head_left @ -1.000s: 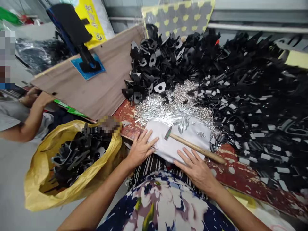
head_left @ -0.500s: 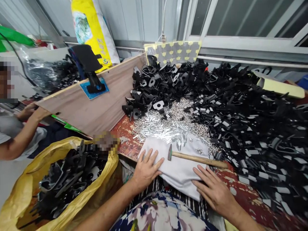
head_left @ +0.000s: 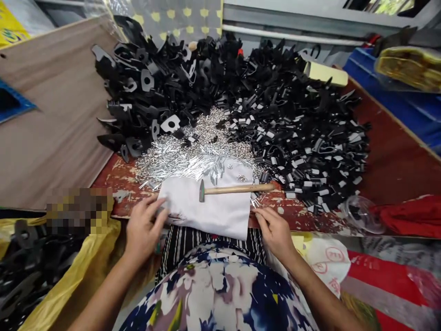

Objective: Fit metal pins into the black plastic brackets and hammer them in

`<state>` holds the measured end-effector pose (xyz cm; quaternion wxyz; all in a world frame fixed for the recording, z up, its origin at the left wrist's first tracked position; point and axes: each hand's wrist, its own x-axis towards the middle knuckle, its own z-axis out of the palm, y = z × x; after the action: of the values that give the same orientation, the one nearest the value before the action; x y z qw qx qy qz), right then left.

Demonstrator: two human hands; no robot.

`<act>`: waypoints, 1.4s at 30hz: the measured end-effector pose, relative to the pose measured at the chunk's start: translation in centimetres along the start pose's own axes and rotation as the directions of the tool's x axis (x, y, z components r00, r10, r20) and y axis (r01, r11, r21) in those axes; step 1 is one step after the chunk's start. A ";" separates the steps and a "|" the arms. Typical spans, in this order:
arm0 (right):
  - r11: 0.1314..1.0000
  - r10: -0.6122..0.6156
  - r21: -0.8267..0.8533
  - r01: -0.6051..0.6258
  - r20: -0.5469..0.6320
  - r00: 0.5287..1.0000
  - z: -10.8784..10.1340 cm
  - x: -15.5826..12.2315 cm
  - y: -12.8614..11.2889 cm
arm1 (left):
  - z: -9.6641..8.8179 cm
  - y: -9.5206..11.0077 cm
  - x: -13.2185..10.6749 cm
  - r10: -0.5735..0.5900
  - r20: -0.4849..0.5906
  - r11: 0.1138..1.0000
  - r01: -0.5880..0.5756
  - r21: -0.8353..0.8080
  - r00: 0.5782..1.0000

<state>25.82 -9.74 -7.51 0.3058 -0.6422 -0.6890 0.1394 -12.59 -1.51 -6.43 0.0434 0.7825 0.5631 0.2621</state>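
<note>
A white cloth (head_left: 220,214) lies on the red worktable and hangs over its front edge. On it rests a hammer (head_left: 234,189) with a wooden handle, head to the left. My left hand (head_left: 144,227) is at the cloth's left edge, fingers bent but apart, nothing visible in them. My right hand (head_left: 275,232) is at the cloth's right edge, fingertips beside a few thin metal pins (head_left: 255,201); its thumb is apart from the fingers. Behind the cloth spreads a heap of silvery pins (head_left: 193,168) and small metal parts (head_left: 215,126).
Black plastic parts (head_left: 206,69) are heaped across the back and right. A wooden board (head_left: 55,101) stands at the left, above a yellow sack (head_left: 79,262) of black parts. A clear plastic container (head_left: 361,214) and red cloth (head_left: 413,216) lie at the right edge.
The view has swung right and down. Both hands have left the top of the cloth for its side edges, and my fingers are more bent. The hammer still lies on the cloth.
</note>
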 end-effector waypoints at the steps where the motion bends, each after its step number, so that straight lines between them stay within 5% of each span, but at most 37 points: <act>1: 1.000 -0.004 -0.005 0.004 0.008 1.000 0.3 0.2 -0.2 | -0.6 0.0 0.1 -0.025 -0.027 1.000 0.025 0.017 0.999; 4: 0.993 -0.062 -0.102 0.061 -0.012 0.998 1.5 1.0 -0.8 | -1.1 1.5 0.3 0.136 -0.007 0.990 -0.135 0.024 0.991; 6: 0.993 -0.063 -0.101 0.059 -0.037 0.997 2.2 1.3 -1.2 | -0.2 3.5 0.3 0.313 0.066 0.950 -0.311 -0.038 0.947; 11: 0.948 0.126 0.287 -0.139 0.065 0.990 2.7 0.3 -2.1 | 3.5 8.2 0.9 0.572 0.212 0.819 -0.566 -0.095 0.793; 14: 0.727 0.247 0.613 -0.309 0.187 0.951 2.6 -0.4 -2.5 | 5.0 9.0 2.0 0.563 0.262 0.822 -0.565 -0.076 0.784; 17: 0.342 0.366 0.842 -0.418 0.290 0.884 2.6 -0.2 -2.9 | 5.7 8.9 2.8 0.550 0.298 0.825 -0.563 -0.047 0.780; 19: 0.113 0.426 0.904 -0.413 0.331 0.842 2.4 0.2 -3.4 | 5.8 8.9 2.8 0.537 0.311 0.831 -0.556 -0.033 0.784; 22: -0.093 0.474 0.917 -0.387 0.383 0.793 1.7 0.9 -4.2 | 5.9 9.2 2.2 0.500 0.334 0.852 -0.523 -0.023 0.799; 28: -0.337 0.619 0.865 -0.371 0.501 0.605 0.1 2.6 -6.3 | 6.5 9.4 1.9 0.466 0.286 0.878 -0.478 -0.032 0.837; 35: -0.442 0.691 0.868 -0.229 0.491 0.530 -0.1 3.4 -8.3 | 6.3 9.6 2.6 0.498 0.272 0.856 -0.516 -0.005 0.823; 40: -0.586 0.745 0.803 -0.115 0.589 0.313 0.0 3.9 -8.1 | 6.1 10.5 3.5 0.535 0.274 0.829 -0.559 0.012 0.799; 42: -0.608 0.731 0.789 -0.089 0.600 0.326 0.0 4.0 -8.2 | 6.2 10.7 3.8 0.554 0.275 0.813 -0.582 0.027 0.786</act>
<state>19.33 -7.00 -1.78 0.6578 -0.4259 0.2492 0.5691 0.32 -0.60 -6.47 -0.0090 0.9437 0.3046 0.1289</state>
